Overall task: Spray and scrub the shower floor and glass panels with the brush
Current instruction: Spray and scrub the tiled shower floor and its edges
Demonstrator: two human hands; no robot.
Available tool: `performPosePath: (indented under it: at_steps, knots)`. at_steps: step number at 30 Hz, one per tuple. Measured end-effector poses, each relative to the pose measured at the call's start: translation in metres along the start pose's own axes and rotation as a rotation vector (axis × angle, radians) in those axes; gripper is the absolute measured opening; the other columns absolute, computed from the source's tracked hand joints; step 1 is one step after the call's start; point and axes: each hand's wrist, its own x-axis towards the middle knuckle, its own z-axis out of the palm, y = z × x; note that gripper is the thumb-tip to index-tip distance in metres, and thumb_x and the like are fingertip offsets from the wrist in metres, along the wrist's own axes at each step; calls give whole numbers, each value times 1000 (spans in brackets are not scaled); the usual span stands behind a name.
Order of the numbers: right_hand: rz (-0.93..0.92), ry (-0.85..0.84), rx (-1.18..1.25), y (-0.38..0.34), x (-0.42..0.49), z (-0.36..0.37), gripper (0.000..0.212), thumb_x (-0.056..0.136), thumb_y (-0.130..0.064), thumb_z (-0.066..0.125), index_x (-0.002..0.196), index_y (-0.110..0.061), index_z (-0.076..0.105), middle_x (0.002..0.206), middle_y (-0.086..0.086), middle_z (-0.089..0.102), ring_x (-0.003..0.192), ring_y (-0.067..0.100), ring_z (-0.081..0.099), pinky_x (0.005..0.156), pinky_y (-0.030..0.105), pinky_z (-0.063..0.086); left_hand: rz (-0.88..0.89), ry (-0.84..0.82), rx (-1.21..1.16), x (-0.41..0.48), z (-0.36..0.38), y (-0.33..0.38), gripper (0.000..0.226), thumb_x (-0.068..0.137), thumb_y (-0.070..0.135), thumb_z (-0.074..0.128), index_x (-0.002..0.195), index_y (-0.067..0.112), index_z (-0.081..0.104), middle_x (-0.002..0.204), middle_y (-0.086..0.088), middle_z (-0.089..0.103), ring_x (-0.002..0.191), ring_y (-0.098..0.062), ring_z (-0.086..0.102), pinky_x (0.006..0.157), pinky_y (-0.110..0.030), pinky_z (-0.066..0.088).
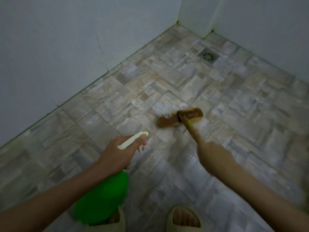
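The stone-patterned grey and beige tiled shower floor [242, 114] fills most of the view and is bordered by plain pale walls [58, 39]. Low on the left is a round green plastic spray bottle [103, 196] with a cream trigger head, gripped at the neck by the left hand [117, 153], its fingers curled around it. The right hand [212, 156], blurred, holds the yellow handle of a brown bristle scrubbing brush [180, 117], whose head rests on the tiles mid-floor. Beige slippers [184, 216] show at the bottom edge. A square metal drain [208, 56] sits near the far corner.
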Motion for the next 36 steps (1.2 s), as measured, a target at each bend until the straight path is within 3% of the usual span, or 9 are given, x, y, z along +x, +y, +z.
performPosePath:
  at_steps: [2,7,10,17,22,25,28,33,36]
  knots:
    - [30,30,29,10,27,0,84,99,-10,37,147,-43,-23,66,0,49,52,13,51,45,24,40,6,-27,-15,3,8,3,44,88,63,61,84,22,78,91,-20,76,46,-24,53,52,-34,49]
    - [102,-128,-3,41,-76,14,67,104,-26,31,150,-38,-16,74,-7,49,69,7,61,60,19,50,6,-64,19,10,18,14,50,71,79,55,75,34,77,96,-21,76,39,-16,51,51,-32,52]
    - [178,-217,-14,46,-97,16,70,104,-25,31,147,-40,-22,70,-8,45,65,4,57,55,17,44,29,-73,40,18,25,20,47,77,76,58,71,32,76,96,-24,75,39,-17,52,47,-29,49]
    - [254,11,106,80,-34,12,81,101,-13,37,148,-43,-22,66,-1,45,49,12,42,42,24,31,80,-217,131,26,49,31,50,86,67,55,75,23,76,93,-23,75,39,-18,52,49,-30,50]
    - [320,-256,100,71,-158,45,75,105,-26,29,126,-46,-40,77,-6,53,62,3,53,65,19,52,107,-252,151,28,67,39,46,88,59,56,78,20,77,88,-16,77,40,-19,51,48,-29,48]
    - [336,-122,153,83,-123,44,81,102,-19,35,142,-45,-31,67,-5,49,54,9,51,48,24,45,133,-297,199,31,79,43,45,94,60,56,79,24,77,85,-19,76,38,-16,51,48,-25,47]
    - [338,89,223,100,-76,37,89,97,-8,39,145,-46,-25,56,2,45,42,14,41,38,25,27,134,-376,236,32,93,50,57,75,82,47,83,33,76,88,-23,75,39,-19,55,47,-23,48]
    - [483,-159,215,74,-180,56,102,101,-17,37,109,-50,-59,70,-3,53,55,11,52,59,30,55,163,-439,219,28,122,60,53,78,76,52,81,30,78,86,-1,78,38,-20,54,45,-24,47]
    - [515,-162,268,79,-191,69,99,101,-17,37,115,-51,-55,70,-2,56,57,14,56,58,31,55,157,-494,226,28,139,64,59,75,76,51,86,25,79,92,5,78,39,-20,53,48,-29,49]
